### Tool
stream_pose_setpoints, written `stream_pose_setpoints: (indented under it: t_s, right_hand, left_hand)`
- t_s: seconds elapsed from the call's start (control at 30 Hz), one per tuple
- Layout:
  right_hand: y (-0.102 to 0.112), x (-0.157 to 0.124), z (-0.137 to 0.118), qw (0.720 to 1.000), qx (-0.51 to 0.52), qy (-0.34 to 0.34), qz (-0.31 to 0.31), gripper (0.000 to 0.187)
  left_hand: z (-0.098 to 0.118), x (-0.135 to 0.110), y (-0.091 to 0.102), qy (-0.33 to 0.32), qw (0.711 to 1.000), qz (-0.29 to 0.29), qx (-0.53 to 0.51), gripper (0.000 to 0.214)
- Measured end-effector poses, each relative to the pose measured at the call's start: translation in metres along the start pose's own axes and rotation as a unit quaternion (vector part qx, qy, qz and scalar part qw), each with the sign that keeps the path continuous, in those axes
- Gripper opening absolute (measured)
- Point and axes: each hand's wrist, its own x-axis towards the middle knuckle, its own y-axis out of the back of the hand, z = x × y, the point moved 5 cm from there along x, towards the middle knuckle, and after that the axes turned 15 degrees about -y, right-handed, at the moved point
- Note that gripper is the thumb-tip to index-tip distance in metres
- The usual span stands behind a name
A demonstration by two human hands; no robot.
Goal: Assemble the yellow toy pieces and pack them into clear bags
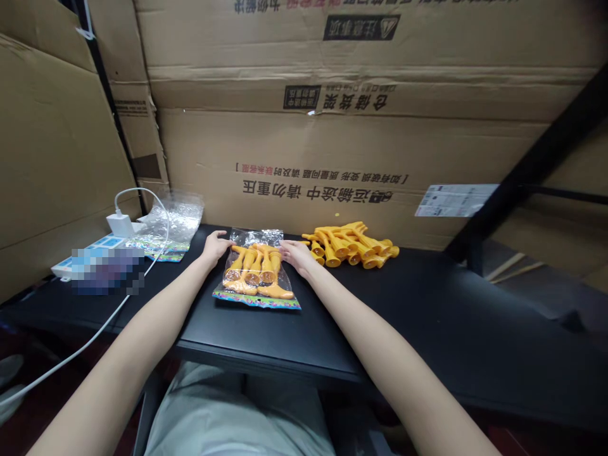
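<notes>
A clear plastic bag with a colourful printed strip lies on the black table in front of me. Inside it are several orange plastic pieces with flared hollow ends and branching tips. My left hand grips the bag's upper left side, thumb and fingers at the edge. On the opposite side, my right hand has its fingertips on the bag's upper right edge. Just beyond that hand sits a pile of similar loose orange pieces, partly hidden by the fingers.
At the left are more clear bags, a white charger on a power strip, and a white cable hanging over the table edge. Cardboard walls the back. A dark metal post slants at the right.
</notes>
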Motion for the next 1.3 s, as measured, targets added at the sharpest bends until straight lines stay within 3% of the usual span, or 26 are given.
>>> stream_pose_setpoints:
  t_s: [0.13, 0.27, 0.47, 0.73, 0.87, 1.0, 1.2, 1.3]
  right_hand:
    - [0.001, -0.001, -0.001, 1.0, -0.008, 0.011, 0.0, 0.014]
    - [0.002, -0.003, -0.001, 1.0, -0.013, 0.014, -0.013, 0.016]
    - [0.005, -0.005, -0.003, 0.999, -0.024, 0.018, -0.03, 0.014]
    - [0.005, -0.008, -0.005, 0.999, -0.023, 0.018, -0.042, 0.018]
    - [0.005, -0.008, -0.007, 0.996, -0.073, 0.042, -0.038, 0.018]
    - [0.005, -0.008, -0.012, 0.977, -0.187, 0.098, -0.029, 0.02]
    - [0.009, -0.012, -0.02, 0.928, -0.336, 0.154, -0.054, 0.022]
    - [0.011, -0.012, -0.02, 0.903, -0.393, 0.166, -0.053, 0.035]
  left_hand:
    - [0.006, -0.004, -0.005, 0.026, 0.996, -0.008, -0.085, 0.045]
    - [0.004, -0.005, -0.008, 0.052, 0.986, -0.071, -0.14, 0.029]
    - [-0.007, 0.0, 0.001, 0.071, 0.981, -0.1, -0.151, 0.025]
    - [0.0, -0.001, 0.001, 0.051, 0.978, -0.128, -0.154, 0.018]
    - [0.005, 0.0, 0.0, -0.012, 0.988, -0.134, -0.077, 0.01]
    - [0.011, 0.001, -0.002, -0.108, 0.983, -0.144, 0.027, 0.018]
    - [0.03, -0.005, -0.004, -0.311, 0.929, -0.139, 0.145, 0.028]
    - [0.04, -0.013, -0.009, -0.382, 0.901, -0.128, 0.162, 0.028]
